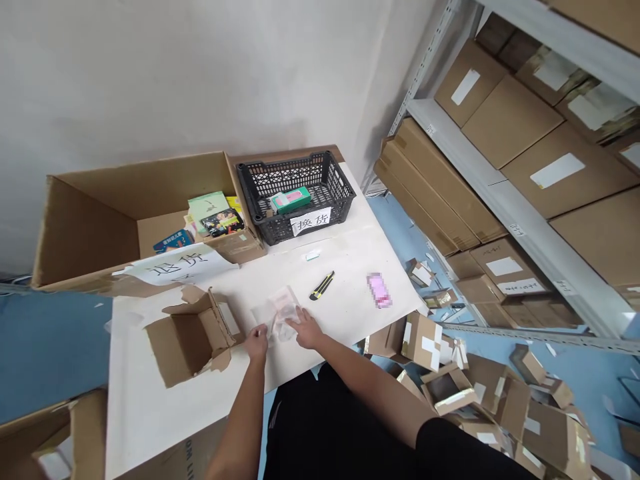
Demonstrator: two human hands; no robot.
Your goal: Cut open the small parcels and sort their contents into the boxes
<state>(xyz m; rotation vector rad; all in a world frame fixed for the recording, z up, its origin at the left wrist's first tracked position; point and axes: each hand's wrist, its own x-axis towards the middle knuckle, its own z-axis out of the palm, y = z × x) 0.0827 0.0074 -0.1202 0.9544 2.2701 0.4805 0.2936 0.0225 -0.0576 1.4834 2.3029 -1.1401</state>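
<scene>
A clear plastic bag (286,332) lies crumpled at the front of the white table (345,240), with a pale pink and white item (283,298) in or under it. My left hand (257,341) is closed on the bag's left edge. On the bag's right side rests my right hand (305,328), its fingers apart and touching the plastic. A black and yellow utility knife (321,285) lies just beyond my right hand. Farther right is a pink object (379,290), blurred out. An opened small cardboard box (193,337) stands left of my left hand.
Along the wall stand a large cardboard box (90,227) of booklets and a black plastic crate (300,173) holding a green box (291,200). A small white packet (313,255) lies before the crate. Shelves (480,180) with cartons rise at right, above discarded boxes (475,393) on the floor.
</scene>
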